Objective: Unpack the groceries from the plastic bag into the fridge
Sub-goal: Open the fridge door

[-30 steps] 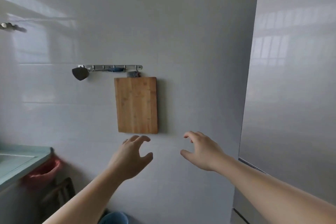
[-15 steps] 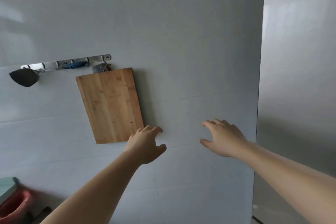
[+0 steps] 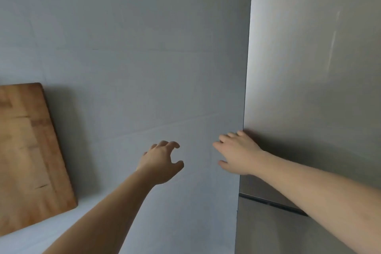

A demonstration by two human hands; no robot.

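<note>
Closed grey fridge (image 3: 309,68), upright beside tiled wall (image 3: 144,47).

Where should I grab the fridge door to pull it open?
Probably the upper fridge door's left edge, where the right hand is. Come from the wall side and hook the fingers round it: the front looks flat, with no handle showing.
</note>
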